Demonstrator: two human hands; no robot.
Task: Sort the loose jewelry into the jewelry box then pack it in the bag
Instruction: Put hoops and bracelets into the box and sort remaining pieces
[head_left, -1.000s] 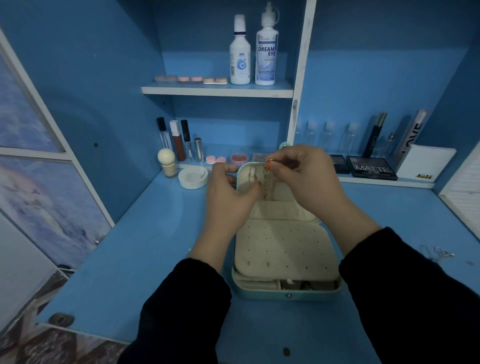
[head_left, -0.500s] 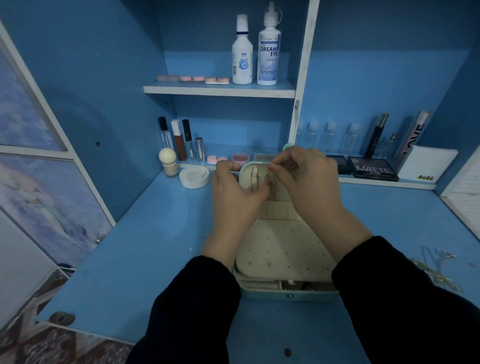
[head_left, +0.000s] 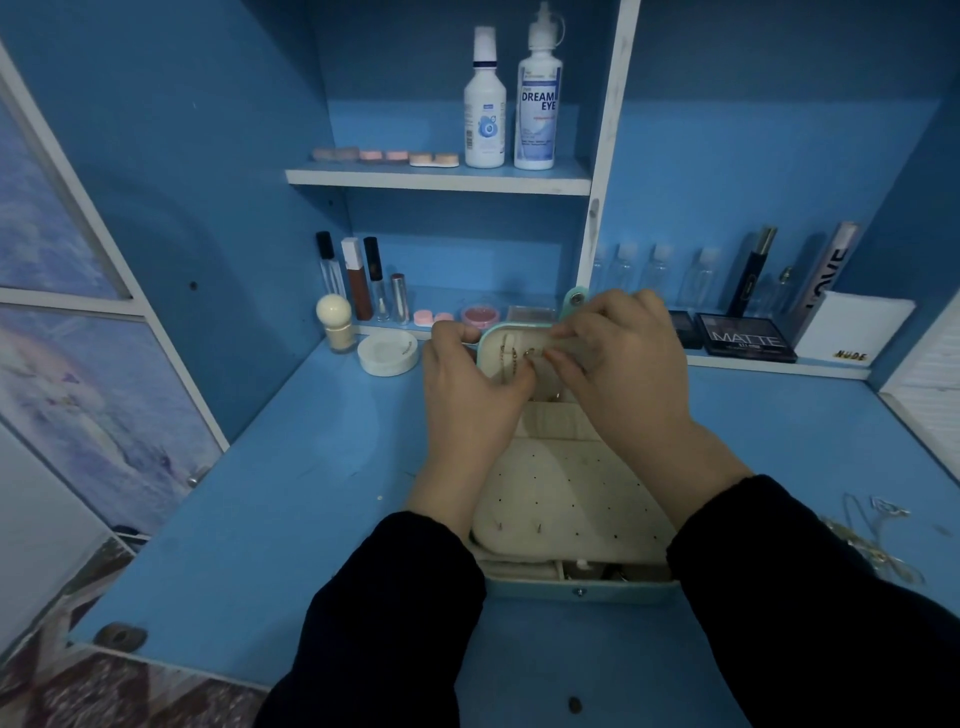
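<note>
Box (head_left: 576, 593): open on the bench (head_left: 260, 519); lid (head_left: 497, 332) up; two studs (head_left: 540, 528) in the holed panel (head_left: 571, 488); small bits in the front trays
Left grip (head_left: 467, 387): my fingers curl round the lid's left edge
Right grip (head_left: 623, 374): pinching a chain (head_left: 511, 361) hanging inside the lid
Loose jewelry (head_left: 872, 535): on the bench beside my right sleeve; well apart from both grips

The jewelry box (head_left: 571, 483) has a soft, matt cream lining inside a smooth teal shell. Thin chains (head_left: 506, 358) in its lid look metallic. The desk (head_left: 270, 509) is smooth and painted.
</note>
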